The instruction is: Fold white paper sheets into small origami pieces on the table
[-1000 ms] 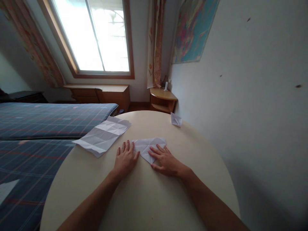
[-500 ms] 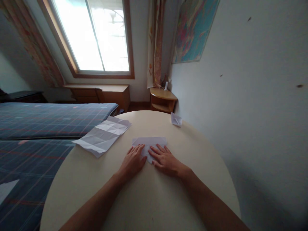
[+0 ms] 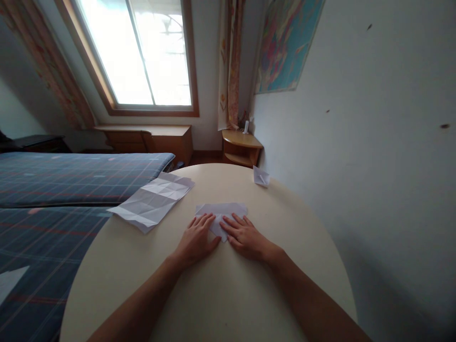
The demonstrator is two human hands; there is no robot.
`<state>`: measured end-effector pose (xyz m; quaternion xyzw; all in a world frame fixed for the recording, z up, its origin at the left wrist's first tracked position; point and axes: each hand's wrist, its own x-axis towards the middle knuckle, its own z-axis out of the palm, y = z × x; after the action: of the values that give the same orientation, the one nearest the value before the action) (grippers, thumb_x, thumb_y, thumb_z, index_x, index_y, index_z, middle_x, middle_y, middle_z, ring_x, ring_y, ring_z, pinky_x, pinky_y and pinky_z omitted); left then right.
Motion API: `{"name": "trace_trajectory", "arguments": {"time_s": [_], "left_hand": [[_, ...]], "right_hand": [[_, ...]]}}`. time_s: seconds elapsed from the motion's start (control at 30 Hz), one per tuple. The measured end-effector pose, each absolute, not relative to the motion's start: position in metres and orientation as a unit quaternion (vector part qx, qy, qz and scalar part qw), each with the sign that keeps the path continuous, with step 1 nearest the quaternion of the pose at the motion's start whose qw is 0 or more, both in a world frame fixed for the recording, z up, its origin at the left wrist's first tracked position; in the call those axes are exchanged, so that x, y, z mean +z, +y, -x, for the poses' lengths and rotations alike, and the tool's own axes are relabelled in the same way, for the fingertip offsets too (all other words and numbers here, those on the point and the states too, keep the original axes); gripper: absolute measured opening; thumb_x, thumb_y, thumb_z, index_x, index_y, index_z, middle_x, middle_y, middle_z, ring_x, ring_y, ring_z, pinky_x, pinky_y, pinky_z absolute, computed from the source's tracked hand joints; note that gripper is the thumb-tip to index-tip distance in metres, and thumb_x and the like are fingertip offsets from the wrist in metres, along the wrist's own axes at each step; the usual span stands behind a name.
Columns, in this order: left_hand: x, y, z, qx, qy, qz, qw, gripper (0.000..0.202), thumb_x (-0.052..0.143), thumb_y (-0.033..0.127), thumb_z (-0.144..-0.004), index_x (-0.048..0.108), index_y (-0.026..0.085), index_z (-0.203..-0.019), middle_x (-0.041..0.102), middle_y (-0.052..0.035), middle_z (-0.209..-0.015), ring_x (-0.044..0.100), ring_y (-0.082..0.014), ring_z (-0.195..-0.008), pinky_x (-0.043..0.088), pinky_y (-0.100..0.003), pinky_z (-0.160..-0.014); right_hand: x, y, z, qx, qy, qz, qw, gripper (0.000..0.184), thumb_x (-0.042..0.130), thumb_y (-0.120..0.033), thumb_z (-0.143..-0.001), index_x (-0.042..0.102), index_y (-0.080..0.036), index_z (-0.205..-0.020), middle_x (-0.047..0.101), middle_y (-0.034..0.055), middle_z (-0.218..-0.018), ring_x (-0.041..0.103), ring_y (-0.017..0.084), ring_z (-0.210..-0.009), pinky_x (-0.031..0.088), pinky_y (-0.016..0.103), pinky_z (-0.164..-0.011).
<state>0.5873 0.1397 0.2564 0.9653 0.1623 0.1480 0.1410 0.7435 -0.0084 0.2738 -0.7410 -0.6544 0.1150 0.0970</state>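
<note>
A folded white paper point(image 3: 223, 211) lies on the round cream table point(image 3: 221, 289) in front of me. My left hand point(image 3: 198, 239) rests flat on the paper's left part, fingers stretched out and together. My right hand point(image 3: 245, 236) lies flat on its right part, fingers spread. Both hands press the paper down side by side, thumbs nearly touching. Only the paper's far edge shows beyond the fingers.
A creased, unfolded white sheet point(image 3: 152, 201) hangs over the table's left rim. A small folded paper piece point(image 3: 261, 177) sits at the far right rim by the wall. A plaid bed point(image 3: 53, 190) lies left; a wooden corner shelf point(image 3: 241, 145) stands beyond.
My left hand slid right from the bare table onto the paper. The paper went from a loose pointed shape to a flatter folded one under both hands.
</note>
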Motion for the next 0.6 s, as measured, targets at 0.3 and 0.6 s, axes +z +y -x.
{"name": "trace_trajectory", "arguments": {"time_s": [0.3, 0.6], "left_hand": [[0.2562, 0.1376, -0.5871, 0.141, 0.16, -0.969, 0.127, 0.066, 0.059, 0.047, -0.083, 0.043, 0.021, -0.141, 0.047, -0.0105, -0.149, 0.041, -0.0285, -0.138, 0.027, -0.048, -0.117], [0.255, 0.1367, -0.5868, 0.139, 0.156, -0.97, 0.123, 0.072, 0.061, 0.054, -0.081, 0.042, 0.023, -0.143, 0.044, -0.0107, -0.151, 0.038, -0.0301, -0.14, 0.026, -0.05, -0.117]], "right_hand": [[0.2711, -0.0077, -0.7446, 0.119, -0.654, 0.741, 0.098, 0.057, 0.036, -0.038, -0.098, 0.027, -0.029, -0.153, 0.022, 0.0023, -0.161, 0.015, 0.031, -0.148, 0.013, 0.058, -0.117], [0.2721, -0.0074, -0.7439, 0.119, -0.651, 0.744, 0.093, 0.058, 0.038, -0.037, -0.097, 0.027, -0.029, -0.153, 0.021, 0.0011, -0.161, 0.015, 0.032, -0.148, 0.013, 0.058, -0.117]]}}
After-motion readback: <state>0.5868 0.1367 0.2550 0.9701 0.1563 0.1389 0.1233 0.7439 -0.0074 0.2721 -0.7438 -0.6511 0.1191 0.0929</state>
